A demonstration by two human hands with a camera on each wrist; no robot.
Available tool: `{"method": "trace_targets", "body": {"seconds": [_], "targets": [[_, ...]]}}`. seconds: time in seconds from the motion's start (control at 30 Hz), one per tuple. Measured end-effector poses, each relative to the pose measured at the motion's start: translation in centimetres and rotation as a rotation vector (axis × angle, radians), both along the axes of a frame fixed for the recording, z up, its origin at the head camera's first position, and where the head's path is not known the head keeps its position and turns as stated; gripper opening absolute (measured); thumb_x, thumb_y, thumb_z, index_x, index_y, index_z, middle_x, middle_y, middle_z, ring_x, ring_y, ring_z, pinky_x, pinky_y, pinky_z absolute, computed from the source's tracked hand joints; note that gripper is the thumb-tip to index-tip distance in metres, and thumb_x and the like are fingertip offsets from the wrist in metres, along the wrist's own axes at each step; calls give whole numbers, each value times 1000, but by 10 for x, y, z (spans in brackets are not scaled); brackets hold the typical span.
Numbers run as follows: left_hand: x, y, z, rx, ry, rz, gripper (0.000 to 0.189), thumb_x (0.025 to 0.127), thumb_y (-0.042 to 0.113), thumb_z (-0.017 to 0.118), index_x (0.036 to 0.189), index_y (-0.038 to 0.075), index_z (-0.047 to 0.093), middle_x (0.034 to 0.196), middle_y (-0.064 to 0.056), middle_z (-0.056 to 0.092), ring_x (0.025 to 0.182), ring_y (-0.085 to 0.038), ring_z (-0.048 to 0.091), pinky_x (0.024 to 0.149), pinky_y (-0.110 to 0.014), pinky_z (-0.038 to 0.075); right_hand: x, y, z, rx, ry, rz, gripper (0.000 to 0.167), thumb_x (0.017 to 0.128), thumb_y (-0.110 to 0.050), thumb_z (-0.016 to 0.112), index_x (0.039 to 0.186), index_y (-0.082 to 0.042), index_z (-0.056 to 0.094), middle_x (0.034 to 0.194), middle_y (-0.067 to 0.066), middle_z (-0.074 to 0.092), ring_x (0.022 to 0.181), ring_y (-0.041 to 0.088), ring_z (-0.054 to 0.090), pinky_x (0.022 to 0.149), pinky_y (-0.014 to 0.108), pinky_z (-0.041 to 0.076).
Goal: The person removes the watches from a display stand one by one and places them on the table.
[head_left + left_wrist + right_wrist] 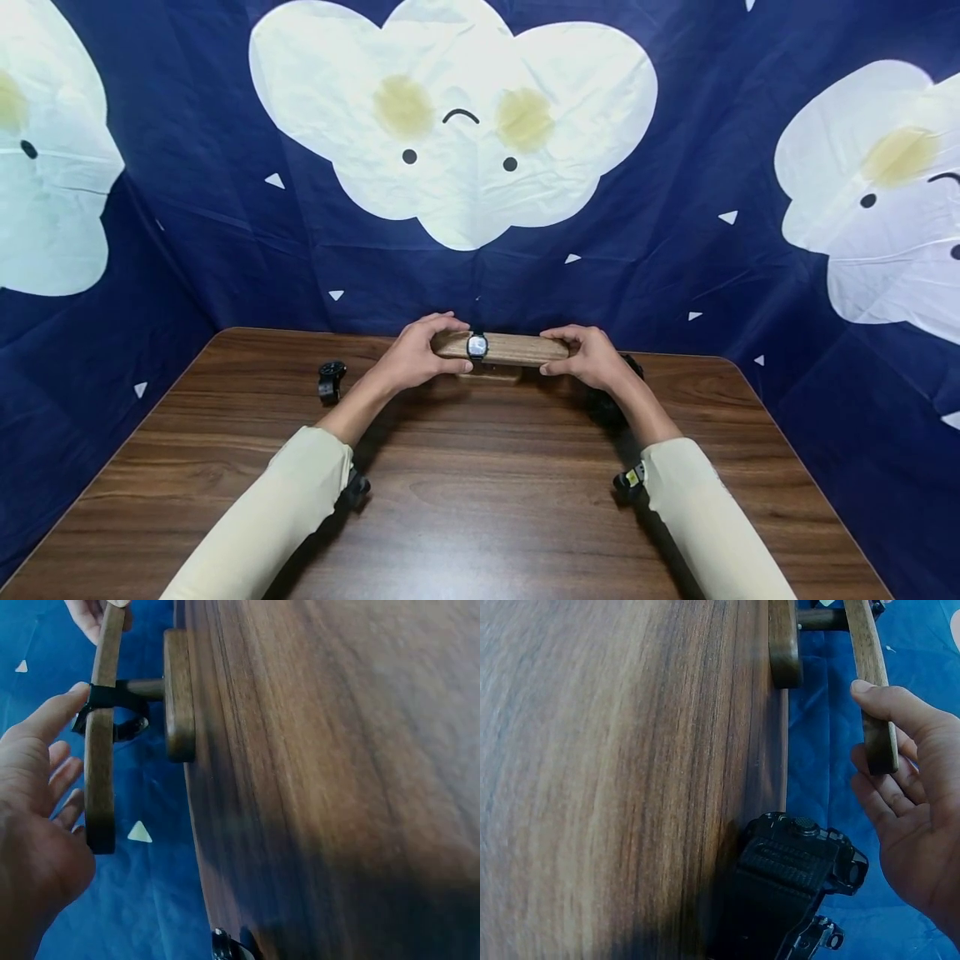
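A wooden watch stand (pixel 517 350) stands at the far edge of the table, its long bar raised on a short post over a base (pixel 178 697). A black-strapped watch (pixel 477 345) is looped around the bar, left of its middle, with its face toward me. My left hand (pixel 423 350) holds the bar's left end, thumb in front beside the watch and fingers behind. At the other end, my right hand (pixel 581 357) grips the bar between thumb and fingers. In the right wrist view its thumb (pixel 881 697) presses on the wood.
Another black watch (pixel 330 383) lies on the brown table (pixel 480 517) to the left. A bulky black device (pixel 787 877) with a dial, camera-like, sits near the far edge on the right, partly hidden by my right arm in the head view. Blue cloth hangs behind.
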State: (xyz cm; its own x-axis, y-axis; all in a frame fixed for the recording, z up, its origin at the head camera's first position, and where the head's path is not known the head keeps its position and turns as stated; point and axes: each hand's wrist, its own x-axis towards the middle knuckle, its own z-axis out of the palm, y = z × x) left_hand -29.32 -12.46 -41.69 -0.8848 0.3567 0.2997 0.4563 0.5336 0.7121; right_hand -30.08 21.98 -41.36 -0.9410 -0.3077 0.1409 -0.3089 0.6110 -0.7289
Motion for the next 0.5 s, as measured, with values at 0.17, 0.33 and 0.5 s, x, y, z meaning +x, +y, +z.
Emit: {"method": "trace_targets", "body": {"seconds": [0.17, 0.33, 0.5], "targets": [[-1, 2, -1, -23, 11, -23, 72, 83, 25, 103, 146, 8, 74, 161, -20, 65, 154, -42, 57, 129, -60, 45, 0, -1, 0, 6, 2, 0, 61, 85, -13, 99, 141, -6, 78, 133, 21, 78, 106, 29, 76, 86, 32, 59], [-2, 3, -4, -39, 28, -55, 73, 82, 25, 104, 147, 12, 74, 150, -11, 72, 139, -33, 67, 118, -51, 51, 0, -1, 0, 12, 1, -7, 61, 85, -13, 99, 141, -6, 78, 133, 21, 79, 106, 29, 76, 86, 31, 58], [-3, 5, -4, -33, 34, -57, 75, 82, 25, 104, 148, 12, 73, 150, -11, 73, 139, -32, 67, 120, -53, 48, 0, -2, 0, 8, 2, -7, 61, 84, -12, 100, 141, -6, 79, 131, 20, 79, 102, 26, 75, 81, 26, 57]]}}
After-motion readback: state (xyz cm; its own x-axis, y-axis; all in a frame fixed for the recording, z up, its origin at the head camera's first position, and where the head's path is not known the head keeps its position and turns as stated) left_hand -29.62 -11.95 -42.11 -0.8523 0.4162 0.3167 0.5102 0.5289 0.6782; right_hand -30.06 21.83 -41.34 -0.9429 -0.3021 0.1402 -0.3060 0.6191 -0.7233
